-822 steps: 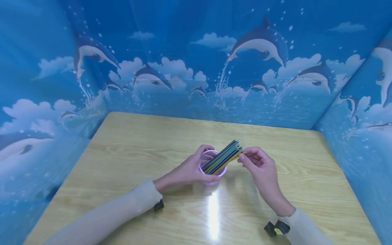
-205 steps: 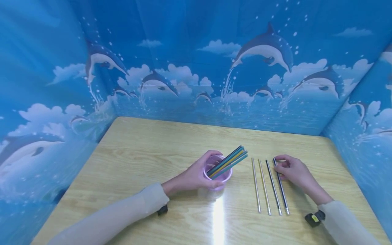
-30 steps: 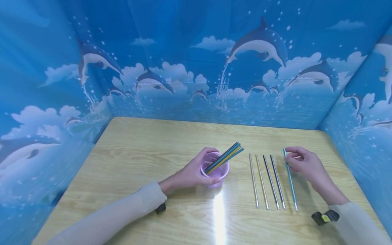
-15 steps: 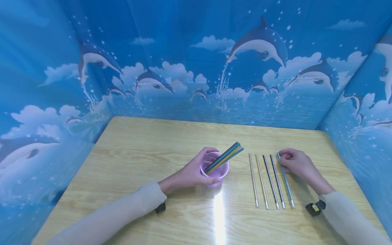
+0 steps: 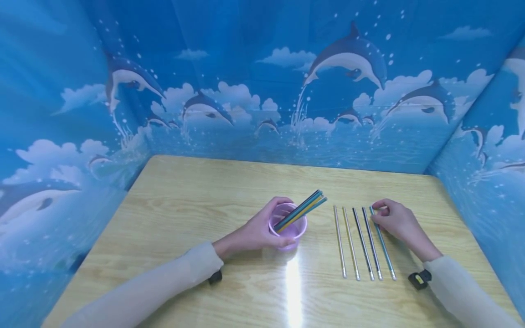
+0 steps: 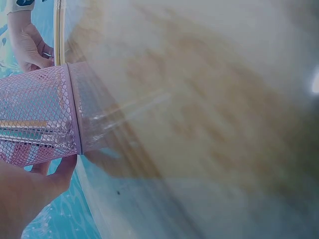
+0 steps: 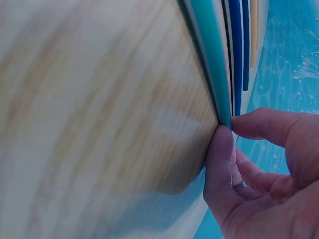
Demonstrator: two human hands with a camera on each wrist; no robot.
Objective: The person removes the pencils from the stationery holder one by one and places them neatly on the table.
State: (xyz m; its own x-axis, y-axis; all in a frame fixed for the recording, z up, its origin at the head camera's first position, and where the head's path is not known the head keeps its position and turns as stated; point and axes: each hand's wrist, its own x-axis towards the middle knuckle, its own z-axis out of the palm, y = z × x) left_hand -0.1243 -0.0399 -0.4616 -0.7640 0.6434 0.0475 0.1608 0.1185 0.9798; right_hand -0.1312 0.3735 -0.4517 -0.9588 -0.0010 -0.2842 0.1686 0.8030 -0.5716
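Note:
A pink mesh pencil cup tilts to the right in my left hand, thumb and fingers curled round it. Several pencils, teal, yellow and dark, lean out over its rim. On the right, my right hand pinches a turquoise pencil near its far end. In the right wrist view, thumb and forefinger close on the end of that pencil. Beside it lie a dark blue pencil, a black pencil, a yellow pencil and a pale pinkish pencil, roughly parallel, eraser ends toward me.
The wood-grain table has a blue dolphin-print curtain along its back and sides. A bright light reflection shows on the near part of the tabletop.
Since the earliest frame, several pencils have left the cup and lie in a row. Over the last second, my right hand brought the turquoise pencil left, beside the dark blue one. The left hand stays put.

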